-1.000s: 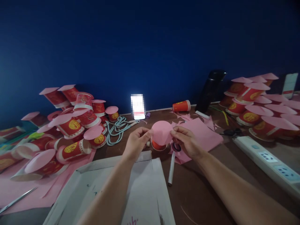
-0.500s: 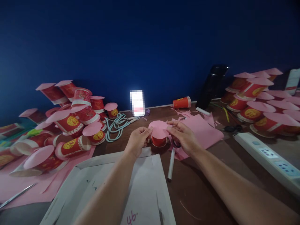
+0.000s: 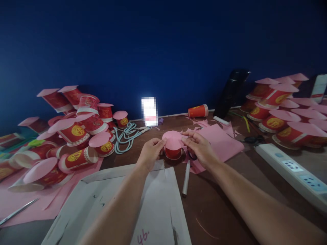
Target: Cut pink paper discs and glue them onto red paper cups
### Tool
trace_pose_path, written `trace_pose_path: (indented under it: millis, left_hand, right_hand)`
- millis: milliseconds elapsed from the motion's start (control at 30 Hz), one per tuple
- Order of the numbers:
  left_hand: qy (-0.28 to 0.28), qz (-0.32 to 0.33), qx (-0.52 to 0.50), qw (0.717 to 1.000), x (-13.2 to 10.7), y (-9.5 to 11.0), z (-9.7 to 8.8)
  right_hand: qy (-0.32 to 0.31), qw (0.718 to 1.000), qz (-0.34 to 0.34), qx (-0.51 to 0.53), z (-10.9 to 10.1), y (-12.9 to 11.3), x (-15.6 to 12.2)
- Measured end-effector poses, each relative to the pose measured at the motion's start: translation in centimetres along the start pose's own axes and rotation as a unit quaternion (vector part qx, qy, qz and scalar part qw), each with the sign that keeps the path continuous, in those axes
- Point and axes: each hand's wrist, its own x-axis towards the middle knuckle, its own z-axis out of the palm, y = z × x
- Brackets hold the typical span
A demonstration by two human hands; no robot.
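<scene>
Hands: two; I have the left hand and right hand each pinching an edge of the disc between thumb and fingers.
Pink disc: one held, over the top of one red cup; I can't tell if they touch.
Pale pens: two, one near my right hand, one by the single black flask.
Disc-topped cups: heaps left and right, too overlapped to count.
Power strip: one, right.
In the way: a dark ring handle, partly behind my right hand.

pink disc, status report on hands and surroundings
Left hand, right hand: at opposite edges of pink disc. Disc over red cup, hiding its top. White stick, pink sheet near right hand.
</scene>
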Motion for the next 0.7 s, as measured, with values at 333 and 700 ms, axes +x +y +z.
trace_pose_path:
  millis: [333, 700]
  left_hand:
    - [-0.012, 0.001, -0.016, 1.0, -0.3, 0.14, 0.36]
    - [-0.043, -0.008, -0.049, 0.998, -0.5, 0.36, 0.64]
  right_hand:
    - [-0.006, 1.0, 0.025, -0.011, 0.14, -0.71, -0.37]
    - [-0.024, 0.996, 0.068, 0.043, 0.16, -0.28, -0.31]
